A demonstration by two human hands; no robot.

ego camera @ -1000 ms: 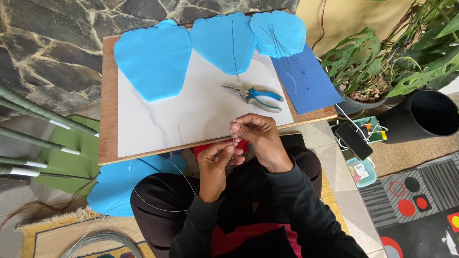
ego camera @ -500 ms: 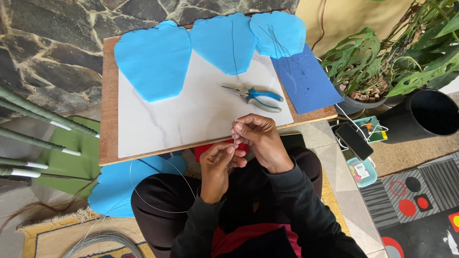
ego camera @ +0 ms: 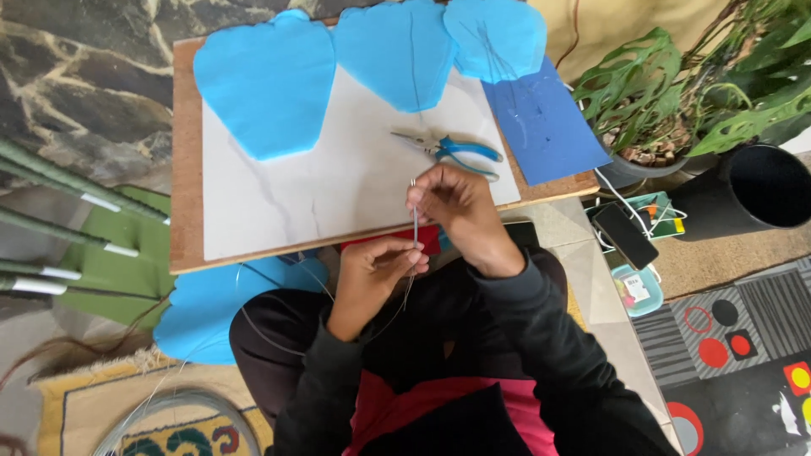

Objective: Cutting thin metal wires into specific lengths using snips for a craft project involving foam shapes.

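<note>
Both my hands hold a short straight piece of thin wire [ego camera: 415, 215] upright over the near edge of the board. My left hand [ego camera: 380, 272] pinches its lower end, just in front of my lap. My right hand [ego camera: 452, 207] pinches its upper part, fingers closed, right above the left. A long loop of thin wire [ego camera: 279, 333] trails from my hands down over my left knee. Blue-handled pliers [ego camera: 452, 148] lie on the white sheet [ego camera: 338, 190] just beyond my right hand.
Three blue petal-shaped cutouts [ego camera: 266, 80] and a darker blue sheet [ego camera: 541, 122] lie on the wooden board [ego camera: 182, 219]. Another blue cutout [ego camera: 207, 312] lies on the floor at left. Green stems [ego camera: 59, 194], a potted plant [ego camera: 650, 101], a black bucket [ego camera: 748, 194] and a phone [ego camera: 625, 235] surround me.
My hands have drawn apart: the left dropped toward my lap, the right rose toward the board, and the wire piece now stands stretched between them.
</note>
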